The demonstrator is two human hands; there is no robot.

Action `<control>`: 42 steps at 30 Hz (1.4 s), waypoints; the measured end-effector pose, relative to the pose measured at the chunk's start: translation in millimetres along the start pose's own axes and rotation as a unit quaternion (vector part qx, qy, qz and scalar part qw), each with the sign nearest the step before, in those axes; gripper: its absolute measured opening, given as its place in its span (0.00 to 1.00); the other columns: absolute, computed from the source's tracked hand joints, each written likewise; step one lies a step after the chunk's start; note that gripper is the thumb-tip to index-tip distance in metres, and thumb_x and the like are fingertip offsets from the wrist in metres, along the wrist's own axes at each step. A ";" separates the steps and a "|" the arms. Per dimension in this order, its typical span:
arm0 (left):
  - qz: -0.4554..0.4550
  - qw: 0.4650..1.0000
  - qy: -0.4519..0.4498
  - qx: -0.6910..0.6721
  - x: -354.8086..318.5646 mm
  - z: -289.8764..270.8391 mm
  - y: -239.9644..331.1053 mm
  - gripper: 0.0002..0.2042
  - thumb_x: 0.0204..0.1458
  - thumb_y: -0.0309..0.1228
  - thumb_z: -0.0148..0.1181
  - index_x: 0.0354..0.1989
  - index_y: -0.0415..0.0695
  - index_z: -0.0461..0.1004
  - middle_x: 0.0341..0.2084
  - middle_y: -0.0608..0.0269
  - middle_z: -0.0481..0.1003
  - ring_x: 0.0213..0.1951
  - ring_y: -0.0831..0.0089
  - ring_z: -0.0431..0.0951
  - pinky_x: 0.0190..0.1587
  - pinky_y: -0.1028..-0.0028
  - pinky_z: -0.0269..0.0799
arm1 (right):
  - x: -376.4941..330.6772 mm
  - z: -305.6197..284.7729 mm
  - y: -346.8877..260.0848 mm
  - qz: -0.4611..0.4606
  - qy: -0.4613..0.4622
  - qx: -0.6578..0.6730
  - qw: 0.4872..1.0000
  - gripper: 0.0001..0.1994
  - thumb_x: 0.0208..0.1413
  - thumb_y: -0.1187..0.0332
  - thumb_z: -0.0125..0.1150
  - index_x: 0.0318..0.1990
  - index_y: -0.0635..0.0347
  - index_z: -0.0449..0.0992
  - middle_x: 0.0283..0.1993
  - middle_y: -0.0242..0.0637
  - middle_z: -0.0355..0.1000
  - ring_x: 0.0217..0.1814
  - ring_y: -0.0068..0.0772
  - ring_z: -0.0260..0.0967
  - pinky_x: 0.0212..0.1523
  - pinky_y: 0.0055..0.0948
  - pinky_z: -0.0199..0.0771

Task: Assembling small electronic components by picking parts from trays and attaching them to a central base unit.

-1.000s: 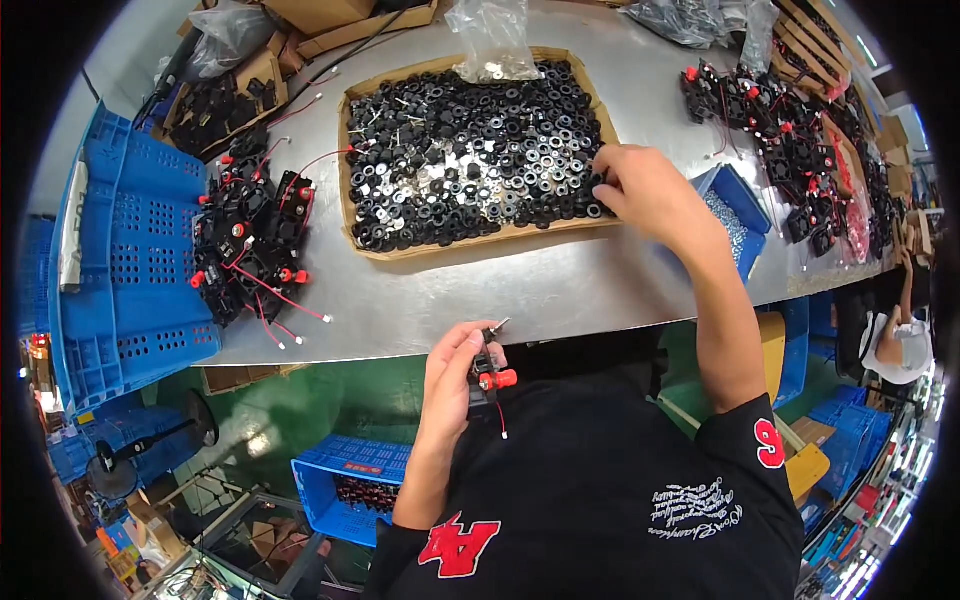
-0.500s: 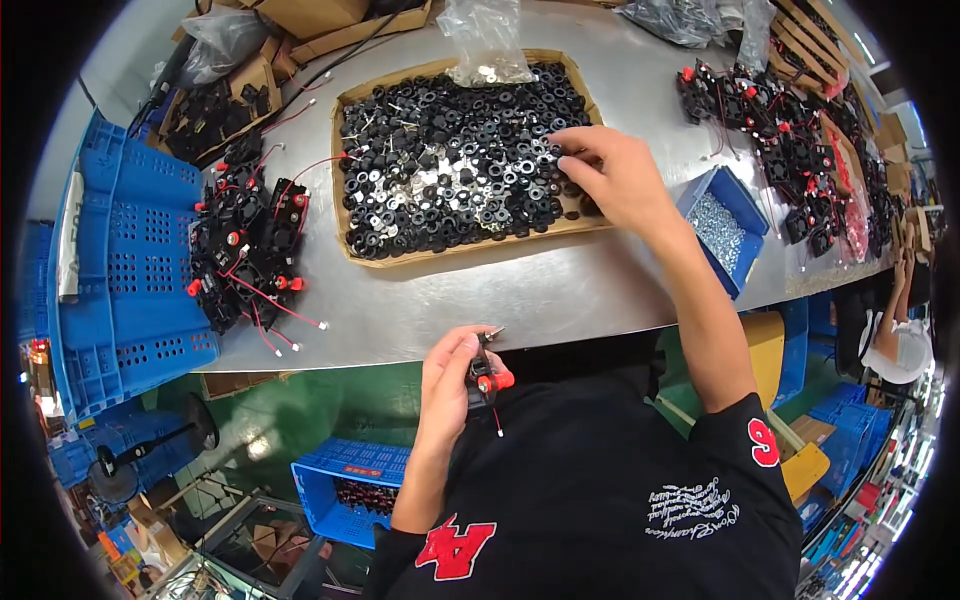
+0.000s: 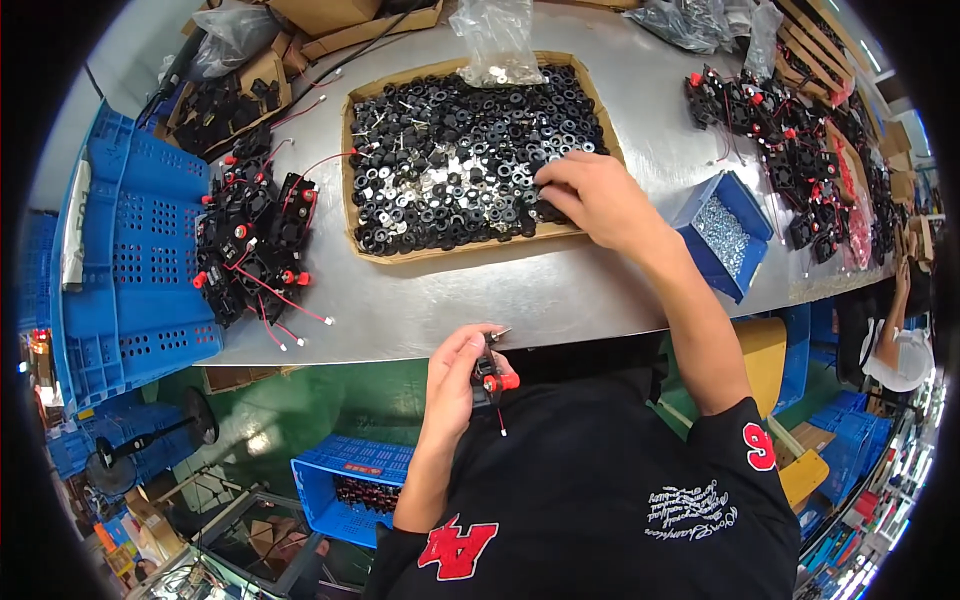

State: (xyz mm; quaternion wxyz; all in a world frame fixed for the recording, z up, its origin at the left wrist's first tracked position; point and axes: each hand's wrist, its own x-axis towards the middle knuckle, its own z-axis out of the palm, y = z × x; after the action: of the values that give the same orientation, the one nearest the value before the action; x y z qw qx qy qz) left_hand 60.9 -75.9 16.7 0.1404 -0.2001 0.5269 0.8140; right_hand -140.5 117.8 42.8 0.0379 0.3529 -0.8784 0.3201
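Note:
Near the table's front edge, my left hand is closed round a small black assembly with a red knob-like piece. A thin metal pin sticks out at its top and a short red wire hangs below. My right hand is over the right part of a shallow cardboard tray. Its thumb and forefinger are pinched close together among black rings; what lies between them is too small to make out. Silver discs and black knob-like pieces with pins are heaped in the tray too.
Black assemblies with red knobs and wires lie left, beside a blue crate. Right of the tray stands a blue bin of small metal parts. More assemblies are piled far right. A plastic bag rests on the tray's back edge.
My right hand has moved a little left and nearer to me over the tray, its fingertips drawing closer together. My left hand keeps hold of the black assembly.

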 end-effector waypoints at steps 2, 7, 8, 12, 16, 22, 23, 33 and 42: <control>-0.001 1.000 -0.001 -0.004 -0.3 0.3 0.9 0.15 0.62 0.35 0.44 0.47 0.37 0.72 0.20 0.59 0.75 0.17 0.82 0.70 0.20 0.83 0.63 | 1.3 1.8 -1.5 0.007 0.028 -0.010 1.000 0.06 0.53 0.72 0.60 0.38 0.61 0.78 0.33 0.42 0.71 0.35 0.44 0.71 0.37 0.36 0.72; 0.004 1.000 -0.002 -0.002 -0.6 -0.2 0.7 0.16 0.62 0.35 0.44 0.47 0.37 0.72 0.19 0.59 0.75 0.17 0.82 0.69 0.20 0.83 0.63 | 10.5 1.1 -18.2 -0.028 -0.020 0.049 0.998 0.07 0.52 0.72 0.61 0.39 0.60 0.79 0.34 0.40 0.72 0.36 0.42 0.72 0.38 0.35 0.72; 0.002 1.000 -0.001 -0.001 -0.3 0.0 0.5 0.16 0.62 0.35 0.44 0.47 0.37 0.72 0.19 0.59 0.75 0.17 0.82 0.69 0.20 0.83 0.63 | 11.1 4.6 -17.0 -0.027 -0.019 0.049 0.998 0.07 0.52 0.72 0.61 0.39 0.60 0.79 0.34 0.40 0.72 0.36 0.42 0.72 0.38 0.35 0.72; 0.001 1.000 0.002 -0.005 1.0 -1.7 -0.4 0.16 0.62 0.35 0.44 0.47 0.37 0.72 0.19 0.59 0.75 0.16 0.82 0.69 0.19 0.83 0.63 | 16.4 10.4 -18.0 -0.027 -0.102 -0.042 0.993 0.07 0.48 0.73 0.61 0.36 0.61 0.79 0.36 0.41 0.72 0.38 0.44 0.71 0.41 0.37 0.73; 0.001 1.000 0.029 -0.008 1.2 1.7 -1.1 0.16 0.62 0.36 0.44 0.47 0.36 0.72 0.20 0.59 0.75 0.16 0.82 0.69 0.18 0.83 0.63 | 17.9 12.0 -23.1 -0.004 -0.093 -0.046 0.995 0.07 0.47 0.74 0.60 0.35 0.61 0.78 0.36 0.41 0.71 0.38 0.45 0.71 0.41 0.38 0.72; 0.004 1.000 0.027 -0.012 0.8 0.9 -1.2 0.17 0.62 0.37 0.45 0.47 0.36 0.72 0.21 0.59 0.75 0.16 0.82 0.69 0.18 0.83 0.63 | 18.8 14.4 -27.1 -0.013 -0.082 0.046 0.995 0.09 0.46 0.75 0.58 0.37 0.61 0.76 0.35 0.40 0.72 0.38 0.47 0.71 0.41 0.39 0.72; 0.007 0.999 0.030 -0.012 1.2 0.4 -2.4 0.17 0.62 0.37 0.45 0.47 0.36 0.72 0.21 0.60 0.75 0.16 0.82 0.69 0.18 0.83 0.63 | 19.6 19.1 -26.2 -0.033 -0.085 0.026 0.996 0.08 0.46 0.75 0.56 0.35 0.60 0.77 0.35 0.42 0.73 0.39 0.48 0.72 0.41 0.42 0.73; 0.014 0.997 0.021 -0.067 -7.1 1.1 1.8 0.17 0.61 0.36 0.47 0.48 0.33 0.70 0.28 0.59 0.74 0.18 0.83 0.68 0.18 0.85 0.63 | 5.0 5.9 -47.0 0.067 0.051 0.134 0.987 0.05 0.46 0.74 0.56 0.32 0.63 0.73 0.24 0.37 0.71 0.27 0.30 0.71 0.30 0.28 0.70; 0.018 0.991 -0.083 -0.101 -6.7 17.2 3.1 0.16 0.61 0.33 0.49 0.51 0.35 0.72 0.34 0.60 0.76 0.33 0.82 0.74 0.33 0.84 0.70 | -98.0 26.0 -88.9 0.181 0.032 0.592 0.785 0.10 0.52 0.81 0.60 0.43 0.66 0.75 0.42 0.36 0.70 0.40 0.24 0.70 0.44 0.24 0.71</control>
State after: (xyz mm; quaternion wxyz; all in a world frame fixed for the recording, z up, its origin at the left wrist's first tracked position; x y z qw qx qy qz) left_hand 62.4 -61.6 28.6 0.1479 -0.1356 0.4321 0.8792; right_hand -5.7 112.3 41.1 -0.2090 0.1304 -0.5625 0.7892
